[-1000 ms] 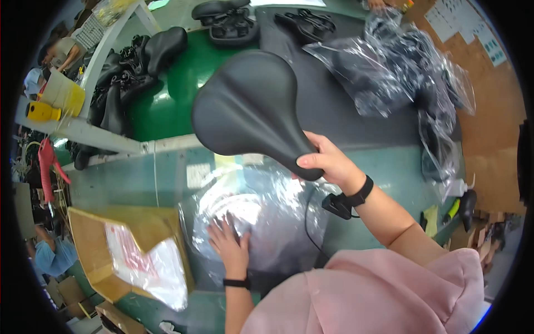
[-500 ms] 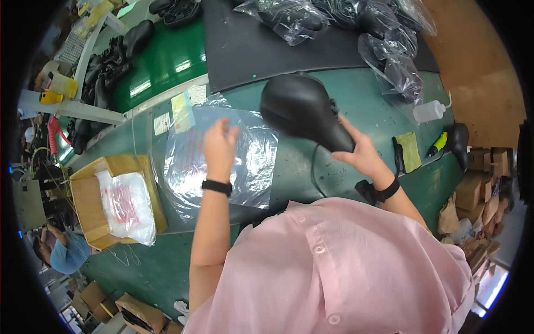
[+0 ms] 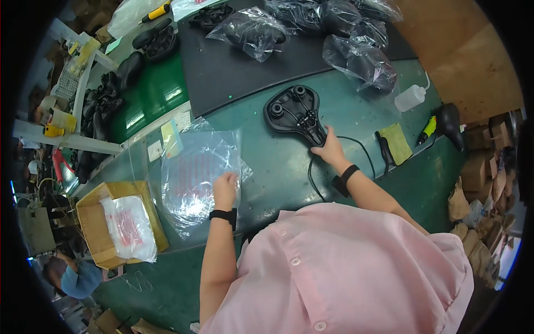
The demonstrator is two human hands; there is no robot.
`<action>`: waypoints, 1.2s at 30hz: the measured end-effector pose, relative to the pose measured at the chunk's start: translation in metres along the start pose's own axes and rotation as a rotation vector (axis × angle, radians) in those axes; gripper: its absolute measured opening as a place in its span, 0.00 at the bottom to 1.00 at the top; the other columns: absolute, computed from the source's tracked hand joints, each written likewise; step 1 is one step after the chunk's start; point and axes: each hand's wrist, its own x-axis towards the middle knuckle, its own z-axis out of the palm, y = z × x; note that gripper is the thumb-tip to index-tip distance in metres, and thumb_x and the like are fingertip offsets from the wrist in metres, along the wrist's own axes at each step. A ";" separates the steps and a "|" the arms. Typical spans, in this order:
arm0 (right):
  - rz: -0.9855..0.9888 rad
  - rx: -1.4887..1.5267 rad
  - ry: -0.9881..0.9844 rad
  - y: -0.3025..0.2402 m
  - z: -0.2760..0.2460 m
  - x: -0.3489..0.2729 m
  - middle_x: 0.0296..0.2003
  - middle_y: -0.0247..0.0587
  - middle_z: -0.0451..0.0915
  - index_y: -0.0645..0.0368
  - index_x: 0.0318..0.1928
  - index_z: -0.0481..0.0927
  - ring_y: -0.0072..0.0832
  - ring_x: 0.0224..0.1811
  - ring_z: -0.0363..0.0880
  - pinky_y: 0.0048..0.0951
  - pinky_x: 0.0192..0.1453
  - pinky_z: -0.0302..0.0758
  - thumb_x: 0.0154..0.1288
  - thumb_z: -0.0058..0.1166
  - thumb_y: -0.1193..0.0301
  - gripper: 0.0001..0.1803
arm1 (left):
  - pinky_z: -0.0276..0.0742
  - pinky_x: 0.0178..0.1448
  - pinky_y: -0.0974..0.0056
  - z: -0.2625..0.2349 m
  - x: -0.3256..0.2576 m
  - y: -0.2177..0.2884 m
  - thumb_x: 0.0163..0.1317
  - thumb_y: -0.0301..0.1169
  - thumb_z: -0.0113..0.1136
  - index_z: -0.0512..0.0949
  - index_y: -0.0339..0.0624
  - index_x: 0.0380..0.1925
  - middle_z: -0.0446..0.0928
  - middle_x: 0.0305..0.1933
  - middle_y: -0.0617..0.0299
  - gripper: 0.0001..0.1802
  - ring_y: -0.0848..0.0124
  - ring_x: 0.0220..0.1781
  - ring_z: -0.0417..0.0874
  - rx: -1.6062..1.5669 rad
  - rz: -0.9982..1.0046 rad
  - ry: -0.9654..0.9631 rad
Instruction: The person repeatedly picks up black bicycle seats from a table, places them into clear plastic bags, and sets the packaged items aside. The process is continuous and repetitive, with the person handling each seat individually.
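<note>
A black bicycle saddle (image 3: 295, 113) lies on the green table with its underside up, showing rails and two round springs or bumpers. My right hand (image 3: 331, 149) is closed round its narrow nose. To the left, clear plastic bags (image 3: 194, 158) with red print lie flat on the table. My left hand (image 3: 225, 191) is over their near right edge, fingers pinched together at the film; the exact grip is partly hidden by the hand.
A cardboard box (image 3: 92, 225) of folded bags stands at the left. Several bagged saddles (image 3: 361, 61) rest at the back around a black mat (image 3: 233, 72). Rightward are a squeeze bottle (image 3: 410, 98), a yellow-green cloth (image 3: 397, 147) and a yellow-black tool (image 3: 427, 131). A person (image 3: 80, 277) is at far left.
The saddle has been turned from top side up to underside up and lowered to the table. My left hand has come down to the bag edge, its fingers closing.
</note>
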 end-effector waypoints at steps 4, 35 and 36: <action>0.300 0.503 -0.462 -0.017 -0.004 0.024 0.37 0.43 0.81 0.63 0.48 0.75 0.35 0.38 0.82 0.34 0.43 0.78 0.42 0.70 0.62 0.31 | 0.67 0.27 0.69 -0.019 -0.008 -0.024 0.58 0.31 0.62 0.76 0.35 0.23 0.76 0.20 0.63 0.11 0.78 0.22 0.73 -0.357 -0.147 -0.023; 0.296 0.960 -0.664 -0.155 0.139 -0.030 0.45 0.39 0.77 0.64 0.58 0.67 0.26 0.45 0.76 0.28 0.52 0.73 0.51 0.61 0.79 0.32 | 0.74 0.33 0.70 -0.081 -0.035 -0.024 0.61 0.28 0.58 0.78 0.37 0.33 0.77 0.28 0.65 0.05 0.75 0.28 0.78 -1.046 -0.438 0.189; 0.264 0.942 -0.639 -0.150 0.137 -0.026 0.46 0.40 0.77 0.64 0.59 0.67 0.27 0.46 0.76 0.28 0.52 0.72 0.50 0.61 0.80 0.33 | 0.74 0.34 0.70 -0.089 -0.035 -0.032 0.62 0.28 0.56 0.77 0.39 0.33 0.76 0.28 0.66 0.04 0.76 0.29 0.77 -1.246 -0.473 0.280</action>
